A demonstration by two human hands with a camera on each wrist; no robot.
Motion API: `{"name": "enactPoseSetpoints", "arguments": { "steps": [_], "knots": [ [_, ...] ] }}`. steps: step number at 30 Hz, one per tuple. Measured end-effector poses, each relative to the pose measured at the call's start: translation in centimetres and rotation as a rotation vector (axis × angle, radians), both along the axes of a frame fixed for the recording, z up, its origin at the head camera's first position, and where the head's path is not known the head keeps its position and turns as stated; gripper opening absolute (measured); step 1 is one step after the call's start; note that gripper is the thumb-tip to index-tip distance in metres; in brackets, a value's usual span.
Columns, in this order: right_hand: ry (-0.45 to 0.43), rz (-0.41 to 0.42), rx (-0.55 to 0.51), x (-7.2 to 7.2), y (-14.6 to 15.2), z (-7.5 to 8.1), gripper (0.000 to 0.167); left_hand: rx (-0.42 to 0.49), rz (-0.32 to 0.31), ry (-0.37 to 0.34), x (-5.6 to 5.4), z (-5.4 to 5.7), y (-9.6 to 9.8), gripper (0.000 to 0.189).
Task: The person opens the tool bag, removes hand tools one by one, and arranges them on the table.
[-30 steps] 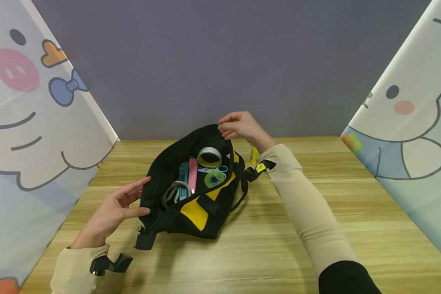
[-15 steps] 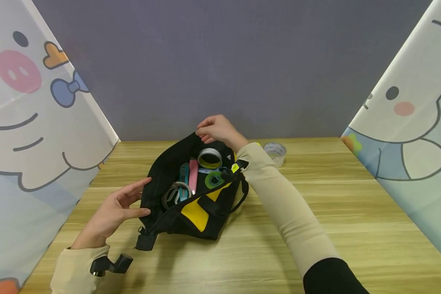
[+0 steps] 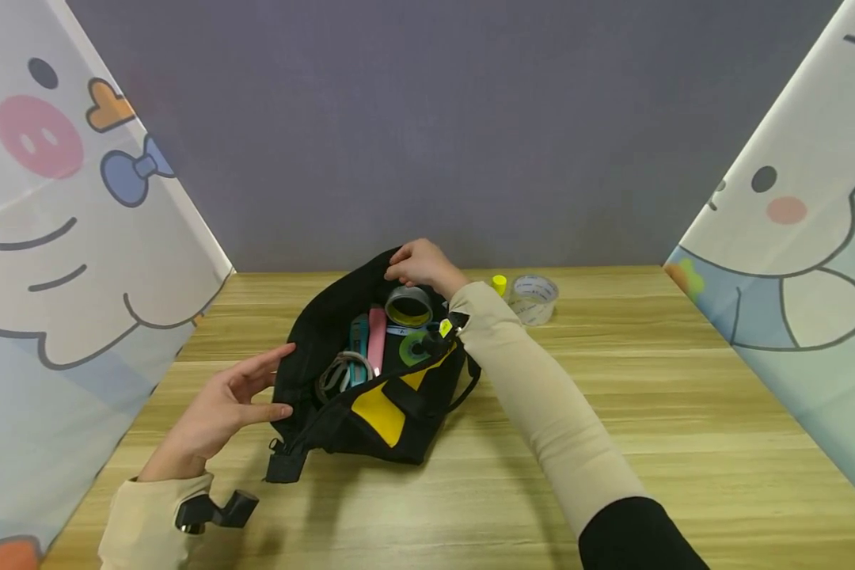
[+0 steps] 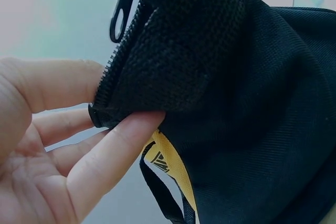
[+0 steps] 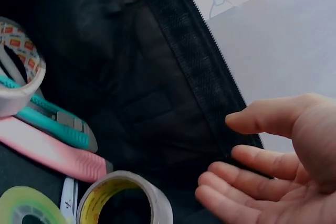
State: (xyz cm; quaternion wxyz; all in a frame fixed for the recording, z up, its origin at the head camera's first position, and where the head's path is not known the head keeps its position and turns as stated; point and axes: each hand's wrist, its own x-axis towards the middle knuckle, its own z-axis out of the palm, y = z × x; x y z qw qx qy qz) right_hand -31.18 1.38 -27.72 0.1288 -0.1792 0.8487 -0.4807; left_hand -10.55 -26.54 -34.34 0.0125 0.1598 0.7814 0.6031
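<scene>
A black zip bag (image 3: 427, 431) with yellow patches lies on the table, its mouth spread wide. My left hand (image 3: 214, 416) pinches its left end beside the zipper; in the left wrist view thumb and fingers sit on both sides of the fabric (image 4: 236, 129). At the far rim is my right hand (image 3: 423, 265), fingers loosely bent, a gap between thumb and index finger (image 5: 262, 161). Inside the bag are a pink utility knife (image 5: 52, 150), a teal utility knife (image 5: 58, 127), a grey tape roll (image 5: 161, 203), a green tape roll (image 5: 42, 200), scissors (image 5: 68, 198) and a pale tape roll (image 5: 16, 100).
Behind the right sleeve (image 3: 534, 388) stand a clear tape roll (image 3: 530, 313) and something yellow-capped (image 3: 499, 283) on the wooden table (image 3: 670, 427). A grey panel (image 3: 427, 134) rises along the back edge, with printed cloths on both sides.
My right hand has moved left along the far rim, then slightly down toward the bag's mouth. The clear tape roll has come into view from behind the arm. My left hand keeps its place.
</scene>
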Motion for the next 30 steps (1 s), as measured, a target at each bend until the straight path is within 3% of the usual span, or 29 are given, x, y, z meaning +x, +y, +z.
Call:
{"name": "enactPoseSetpoints", "arguments": {
  "steps": [7,13,21,27,30],
  "knots": [
    [0.113,-0.001,0.310,-0.3,0.0,-0.5,0.037,0.018,0.006,-0.022,0.3,0.1,-0.1,0.077],
    [0.160,-0.005,0.469,-0.7,-0.4,-1.3,0.029,-0.050,0.055,-0.042,0.4,0.2,0.0,0.078],
    [0.181,-0.036,0.530,-0.5,-1.0,-2.1,0.009,-0.018,0.028,-0.008,0.3,0.2,0.1,0.076],
    [0.263,-0.039,0.592,-0.7,-1.6,-3.1,0.000,-0.010,0.021,-0.018,0.2,0.3,0.1,0.077],
    [0.288,-0.041,0.586,-0.7,-1.6,-3.3,0.005,0.009,0.006,-0.010,0.1,0.2,0.1,0.077]
  ]
}}
